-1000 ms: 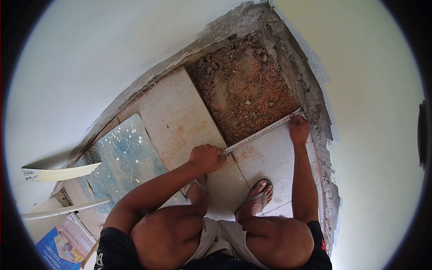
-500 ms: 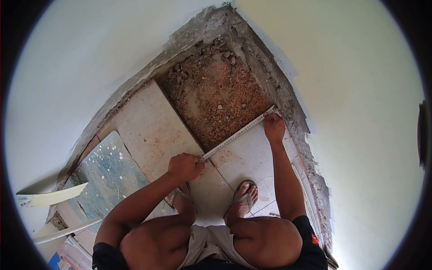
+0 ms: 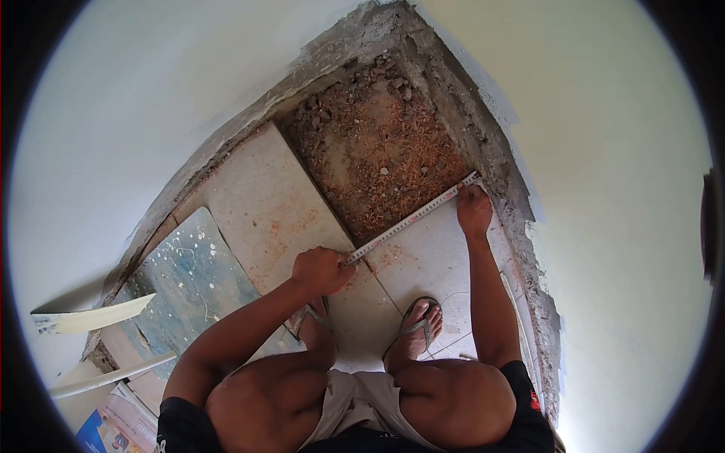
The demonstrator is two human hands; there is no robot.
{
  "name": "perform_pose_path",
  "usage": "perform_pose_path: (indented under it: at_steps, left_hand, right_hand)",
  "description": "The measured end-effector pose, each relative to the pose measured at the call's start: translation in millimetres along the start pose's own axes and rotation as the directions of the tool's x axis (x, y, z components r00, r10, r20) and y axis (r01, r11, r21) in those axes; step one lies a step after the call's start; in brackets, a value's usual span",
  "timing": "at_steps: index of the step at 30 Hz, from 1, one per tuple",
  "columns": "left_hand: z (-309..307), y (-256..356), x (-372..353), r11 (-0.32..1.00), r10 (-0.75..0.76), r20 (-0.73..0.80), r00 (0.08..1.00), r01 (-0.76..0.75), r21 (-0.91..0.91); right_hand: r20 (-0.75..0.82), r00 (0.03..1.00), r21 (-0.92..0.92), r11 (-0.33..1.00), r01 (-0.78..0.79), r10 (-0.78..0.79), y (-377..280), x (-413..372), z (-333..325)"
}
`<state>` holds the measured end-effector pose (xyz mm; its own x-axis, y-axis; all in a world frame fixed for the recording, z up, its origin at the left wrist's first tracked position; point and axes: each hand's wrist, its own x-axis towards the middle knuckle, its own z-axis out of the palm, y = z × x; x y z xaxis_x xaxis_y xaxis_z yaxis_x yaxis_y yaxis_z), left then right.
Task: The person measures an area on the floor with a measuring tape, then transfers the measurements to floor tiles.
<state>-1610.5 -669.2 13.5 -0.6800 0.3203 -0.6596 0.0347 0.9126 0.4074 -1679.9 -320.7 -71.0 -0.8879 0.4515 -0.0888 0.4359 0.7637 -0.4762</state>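
Note:
A tape measure point(image 3: 412, 219) is stretched along the near edge of a square of bare, rubbly ground point(image 3: 377, 151) in the corner. My left hand point(image 3: 323, 270) is closed around the tape's near-left end, at the corner of the laid tiles. At the other end, my right hand point(image 3: 474, 211) pinches the tape close to the broken foot of the right wall. The blade's numbers face up. Whatever else my left fist holds is hidden by the fingers.
Pale floor tiles point(image 3: 260, 204) border the rubble on the left. A paint-spattered blue-grey board point(image 3: 189, 260) lies on them, with curved pale strips point(image 3: 98, 315) beside it. Rough exposed masonry point(image 3: 483, 128) runs along both walls. A printed packet point(image 3: 121, 426) lies at lower left.
The whole view has shifted slightly, so the scene sits a little further right. Both hands keep their hold, and the tape lies along the same edge.

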Motion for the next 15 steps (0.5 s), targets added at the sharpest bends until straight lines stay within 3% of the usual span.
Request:
perform_pose_path:
  at_steps: [15]
  left_hand:
    - [0.1,-1.4,1.5,1.000,0.016,0.046,0.999,-0.017,0.020]
  right_hand:
    - [-0.009,0.999,-0.048,0.998,0.034,-0.034,3.6,-2.0,1.0]
